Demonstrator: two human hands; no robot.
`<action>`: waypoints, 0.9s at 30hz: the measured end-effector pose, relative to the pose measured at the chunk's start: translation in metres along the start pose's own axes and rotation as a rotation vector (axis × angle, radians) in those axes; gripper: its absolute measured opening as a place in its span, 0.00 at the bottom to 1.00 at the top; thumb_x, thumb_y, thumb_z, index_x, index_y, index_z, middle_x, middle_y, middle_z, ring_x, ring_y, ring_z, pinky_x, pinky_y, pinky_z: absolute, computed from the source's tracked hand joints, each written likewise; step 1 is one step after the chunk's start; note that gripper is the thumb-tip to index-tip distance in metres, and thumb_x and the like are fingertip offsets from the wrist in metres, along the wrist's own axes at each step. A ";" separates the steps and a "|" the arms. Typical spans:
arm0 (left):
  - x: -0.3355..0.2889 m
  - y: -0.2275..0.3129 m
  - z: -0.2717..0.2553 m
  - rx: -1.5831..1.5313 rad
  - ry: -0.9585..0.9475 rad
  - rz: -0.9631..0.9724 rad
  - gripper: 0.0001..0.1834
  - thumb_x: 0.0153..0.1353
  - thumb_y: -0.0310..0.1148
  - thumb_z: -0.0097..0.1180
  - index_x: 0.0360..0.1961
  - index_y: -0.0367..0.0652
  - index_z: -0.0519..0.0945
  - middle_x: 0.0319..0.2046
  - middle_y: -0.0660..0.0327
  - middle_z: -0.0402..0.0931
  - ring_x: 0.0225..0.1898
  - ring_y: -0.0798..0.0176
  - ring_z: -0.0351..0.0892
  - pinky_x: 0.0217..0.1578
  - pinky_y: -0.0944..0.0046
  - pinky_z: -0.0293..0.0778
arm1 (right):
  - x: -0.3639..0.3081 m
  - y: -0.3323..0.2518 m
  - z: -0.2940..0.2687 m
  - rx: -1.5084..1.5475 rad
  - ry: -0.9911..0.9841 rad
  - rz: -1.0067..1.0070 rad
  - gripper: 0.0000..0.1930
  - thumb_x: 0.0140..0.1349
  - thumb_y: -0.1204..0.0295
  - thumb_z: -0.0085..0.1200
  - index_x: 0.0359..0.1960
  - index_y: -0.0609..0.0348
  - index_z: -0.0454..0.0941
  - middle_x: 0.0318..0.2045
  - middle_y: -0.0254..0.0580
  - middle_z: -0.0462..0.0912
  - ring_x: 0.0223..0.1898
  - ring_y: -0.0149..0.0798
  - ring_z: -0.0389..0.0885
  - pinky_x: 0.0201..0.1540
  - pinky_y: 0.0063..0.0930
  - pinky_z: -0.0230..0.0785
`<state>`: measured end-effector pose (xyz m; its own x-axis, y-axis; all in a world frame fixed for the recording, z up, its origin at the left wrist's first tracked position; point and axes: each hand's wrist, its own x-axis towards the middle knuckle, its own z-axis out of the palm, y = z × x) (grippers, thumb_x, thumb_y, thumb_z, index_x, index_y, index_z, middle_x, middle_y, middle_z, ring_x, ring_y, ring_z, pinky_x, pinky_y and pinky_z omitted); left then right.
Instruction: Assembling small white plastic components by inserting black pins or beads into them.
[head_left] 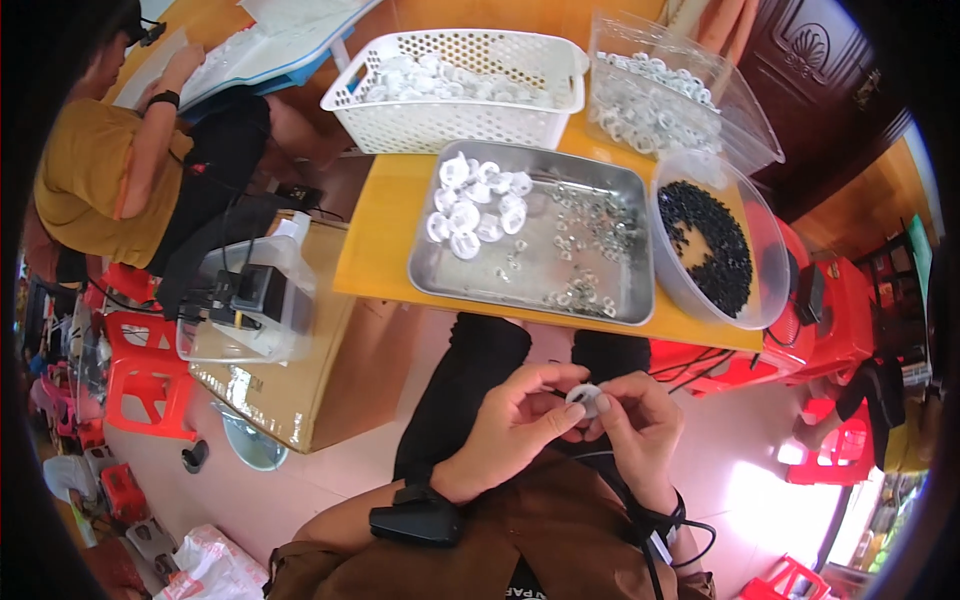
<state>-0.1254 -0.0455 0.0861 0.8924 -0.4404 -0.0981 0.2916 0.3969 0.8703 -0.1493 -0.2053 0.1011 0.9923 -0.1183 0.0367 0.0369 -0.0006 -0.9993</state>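
Note:
Above my lap, my left hand [528, 412] and my right hand [640, 425] both pinch one small round white plastic part [583, 399] with a dark spot on its face. Its underside is hidden by my fingers. In front of me on the yellow table [385, 225] lies a metal tray [430, 280]. Similar white round parts [464, 216] are heaped at its left, and tiny shiny ring-like pieces [610, 230] are scattered over its right side. Right of the tray, a clear round tub [770, 310] holds many small black pieces [725, 265].
Behind the tray stand a white perforated basket [450, 125] and a clear box [750, 120], both holding whitish parts. A cardboard box [330, 400] at left carries a plastic bin [200, 335] with chargers. Another person [120, 170] sits at far left. Red stools [150, 380] flank both sides.

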 end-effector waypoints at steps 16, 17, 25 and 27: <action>-0.002 -0.002 -0.007 0.024 0.022 0.042 0.12 0.60 0.19 0.55 0.45 0.33 0.71 0.40 0.56 0.76 0.41 0.66 0.79 0.44 0.65 0.79 | 0.006 -0.007 -0.002 -0.425 -0.044 -0.280 0.12 0.50 0.84 0.60 0.38 0.63 0.78 0.34 0.41 0.77 0.28 0.28 0.79 0.27 0.17 0.72; -0.002 -0.003 -0.008 0.058 0.025 0.064 0.12 0.59 0.18 0.55 0.45 0.33 0.71 0.40 0.56 0.75 0.41 0.66 0.79 0.44 0.65 0.79 | 0.009 -0.008 -0.002 -0.504 -0.095 -0.363 0.13 0.49 0.84 0.61 0.38 0.62 0.79 0.35 0.41 0.77 0.28 0.30 0.79 0.27 0.17 0.72; 0.000 0.002 -0.008 0.026 0.047 0.009 0.14 0.57 0.17 0.57 0.45 0.32 0.73 0.36 0.60 0.74 0.39 0.69 0.79 0.43 0.70 0.78 | 0.016 -0.007 0.006 -0.522 -0.107 -0.357 0.12 0.48 0.82 0.63 0.37 0.62 0.79 0.34 0.41 0.77 0.27 0.31 0.79 0.26 0.22 0.73; 0.002 0.002 -0.009 0.022 0.057 -0.011 0.15 0.55 0.15 0.58 0.45 0.33 0.74 0.34 0.62 0.73 0.37 0.72 0.78 0.40 0.74 0.77 | 0.018 -0.005 0.007 -0.537 -0.113 -0.359 0.13 0.48 0.82 0.63 0.37 0.62 0.79 0.34 0.41 0.77 0.28 0.32 0.79 0.26 0.22 0.73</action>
<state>-0.1201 -0.0384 0.0832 0.9076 -0.3977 -0.1346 0.2945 0.3744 0.8793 -0.1307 -0.2009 0.1072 0.9367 0.0869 0.3392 0.3331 -0.5199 -0.7866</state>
